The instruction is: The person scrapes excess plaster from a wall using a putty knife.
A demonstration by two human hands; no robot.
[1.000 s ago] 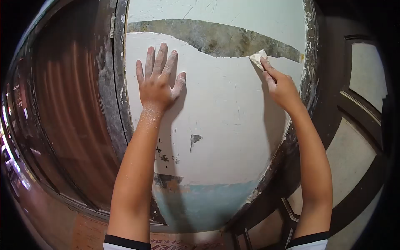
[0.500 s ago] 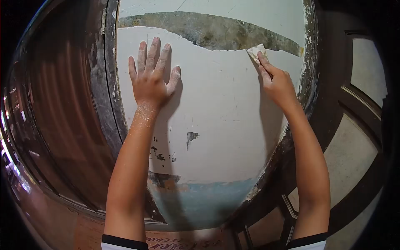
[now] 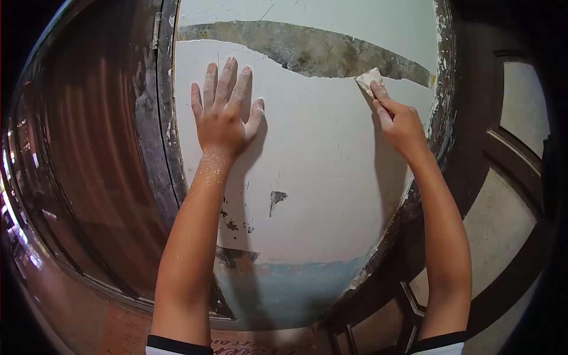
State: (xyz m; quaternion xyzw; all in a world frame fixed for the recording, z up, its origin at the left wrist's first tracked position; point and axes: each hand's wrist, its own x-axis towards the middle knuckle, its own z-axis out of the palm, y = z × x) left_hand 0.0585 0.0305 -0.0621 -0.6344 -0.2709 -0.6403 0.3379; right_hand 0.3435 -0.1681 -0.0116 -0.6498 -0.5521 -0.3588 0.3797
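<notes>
Small pale pad [image 3: 370, 80]: gripped by right hand [image 3: 402, 124] and pressed to white-coated wall panel [image 3: 319, 165] beside bare dark strip [image 3: 319, 53]. Left hand [image 3: 222, 121] lay open and flat on the panel. Coating appeared mostly done, with the strip and lower patches [image 3: 277, 198] left bare.

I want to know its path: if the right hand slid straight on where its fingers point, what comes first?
Past the pale pad it presses, the right hand would likely meet the dark bare band.
</notes>
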